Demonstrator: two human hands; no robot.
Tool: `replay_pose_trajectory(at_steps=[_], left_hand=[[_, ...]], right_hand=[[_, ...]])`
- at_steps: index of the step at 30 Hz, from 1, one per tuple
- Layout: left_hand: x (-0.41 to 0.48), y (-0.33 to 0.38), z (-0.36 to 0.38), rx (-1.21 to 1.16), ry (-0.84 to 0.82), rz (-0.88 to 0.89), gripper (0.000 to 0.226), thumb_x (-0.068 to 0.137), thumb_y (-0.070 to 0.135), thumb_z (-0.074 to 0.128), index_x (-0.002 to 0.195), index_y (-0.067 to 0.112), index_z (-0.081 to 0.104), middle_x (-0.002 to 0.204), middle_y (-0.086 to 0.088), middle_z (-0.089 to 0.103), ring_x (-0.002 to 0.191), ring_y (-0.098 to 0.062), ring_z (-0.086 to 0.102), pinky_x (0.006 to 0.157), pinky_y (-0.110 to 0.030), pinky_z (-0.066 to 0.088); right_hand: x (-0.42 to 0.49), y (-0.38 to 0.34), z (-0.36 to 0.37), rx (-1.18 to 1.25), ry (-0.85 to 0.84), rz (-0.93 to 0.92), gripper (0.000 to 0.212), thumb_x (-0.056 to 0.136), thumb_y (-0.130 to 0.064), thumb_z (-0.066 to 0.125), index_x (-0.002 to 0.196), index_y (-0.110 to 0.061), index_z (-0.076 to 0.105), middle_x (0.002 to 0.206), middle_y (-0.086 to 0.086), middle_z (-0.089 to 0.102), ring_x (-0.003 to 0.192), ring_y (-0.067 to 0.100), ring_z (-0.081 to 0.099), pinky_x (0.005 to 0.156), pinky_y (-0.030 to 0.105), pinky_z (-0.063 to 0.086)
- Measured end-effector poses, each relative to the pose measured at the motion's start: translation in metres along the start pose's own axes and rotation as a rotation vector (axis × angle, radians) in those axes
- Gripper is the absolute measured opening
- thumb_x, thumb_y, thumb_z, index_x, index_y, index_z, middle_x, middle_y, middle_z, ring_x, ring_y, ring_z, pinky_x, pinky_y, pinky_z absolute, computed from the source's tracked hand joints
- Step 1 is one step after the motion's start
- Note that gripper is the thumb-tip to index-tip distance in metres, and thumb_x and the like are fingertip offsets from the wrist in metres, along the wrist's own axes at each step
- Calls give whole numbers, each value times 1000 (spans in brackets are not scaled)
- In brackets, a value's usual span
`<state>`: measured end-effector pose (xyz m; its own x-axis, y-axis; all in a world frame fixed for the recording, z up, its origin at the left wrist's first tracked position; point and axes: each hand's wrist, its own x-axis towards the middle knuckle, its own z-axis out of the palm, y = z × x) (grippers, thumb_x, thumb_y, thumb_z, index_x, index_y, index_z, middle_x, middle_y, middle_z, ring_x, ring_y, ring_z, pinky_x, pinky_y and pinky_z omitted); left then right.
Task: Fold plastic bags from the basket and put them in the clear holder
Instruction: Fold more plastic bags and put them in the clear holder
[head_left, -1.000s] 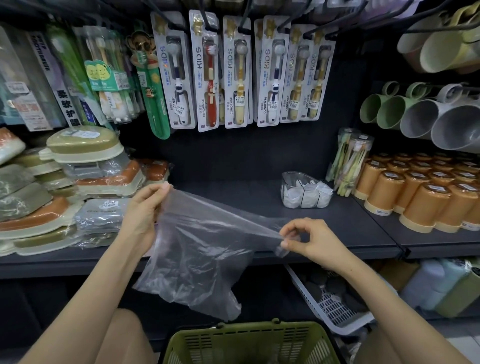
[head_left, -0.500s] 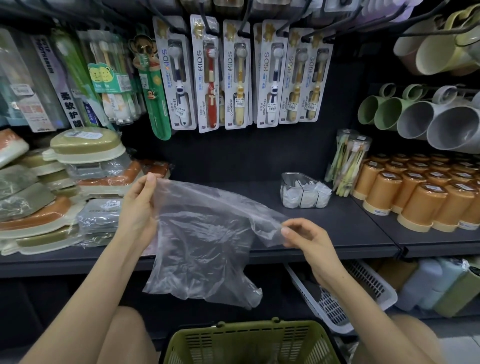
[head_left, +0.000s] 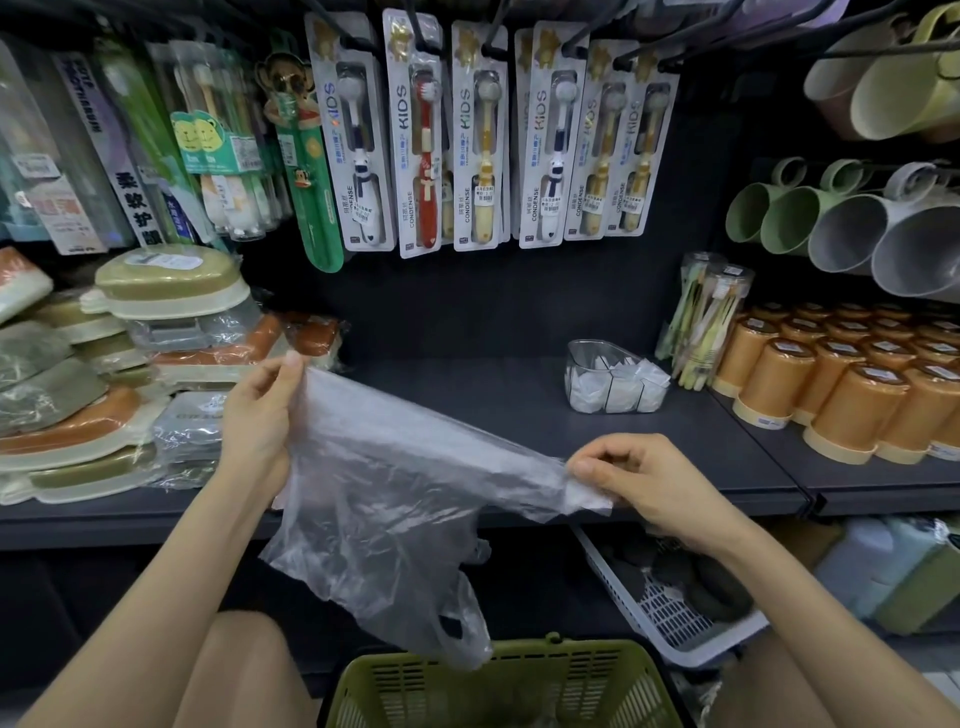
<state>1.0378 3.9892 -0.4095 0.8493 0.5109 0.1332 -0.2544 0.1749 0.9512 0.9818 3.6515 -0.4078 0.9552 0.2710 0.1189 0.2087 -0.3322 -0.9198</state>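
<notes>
While my left hand (head_left: 257, 415) and right hand (head_left: 639, 483) each pinch the plastic bag (head_left: 395, 483), I should pull it taut before folding.

Kids' toothbrush packs (head_left: 467, 140) hang above dark shelf (head_left: 493, 400). Soap dishes (head_left: 171, 283) stacked left; orange cups (head_left: 831, 384) massed right, mugs (head_left: 852, 228) hung above them. White slotted tray (head_left: 670, 618) below.

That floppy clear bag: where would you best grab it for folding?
I'd pinch its upper edge at both ends, from either side, as the left hand and right hand do: the plastic bag is limp, and only that taut edge lies flat.
</notes>
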Motion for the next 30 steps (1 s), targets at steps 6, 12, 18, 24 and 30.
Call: replay_pose_trajectory(at_steps=[6,12,18,24,30], left_hand=[[3,-2,2,-67,-28,-60,15,94,28,60,81,24,66,79,6,60,78,-9,54,87,-33,46],[4,-4,0,-48,-38,-43,17,95,29,59,80,25,66,76,11,60,76,-5,54,85,-28,45],[7,-7,5,-36,13,-23,17,95,23,59,80,22,65,88,11,63,85,0,57,80,-14,44],[14,-14,22,67,-20,-8,16,97,23,57,82,19,63,78,6,58,69,-1,52,67,-13,43],[45,-31,58,202,21,-4,24,101,20,49,78,16,54,65,-1,48,48,-6,50,44,-16,41]], right_hand=[[1,6,6,221,-11,61,55,74,-30,71,125,-31,51,84,-4,65,77,15,65,66,31,55],[5,14,13,353,136,82,43,81,-1,70,121,-8,56,73,12,63,61,17,59,53,23,47],[10,7,-1,390,116,98,38,72,-15,73,108,-5,66,66,14,64,49,15,50,46,21,42],[24,-6,-31,263,93,92,30,85,8,61,109,-8,68,64,15,63,52,17,52,48,20,45],[94,-14,-64,-15,546,26,35,92,-1,55,125,-12,60,83,-2,62,75,16,62,65,24,52]])
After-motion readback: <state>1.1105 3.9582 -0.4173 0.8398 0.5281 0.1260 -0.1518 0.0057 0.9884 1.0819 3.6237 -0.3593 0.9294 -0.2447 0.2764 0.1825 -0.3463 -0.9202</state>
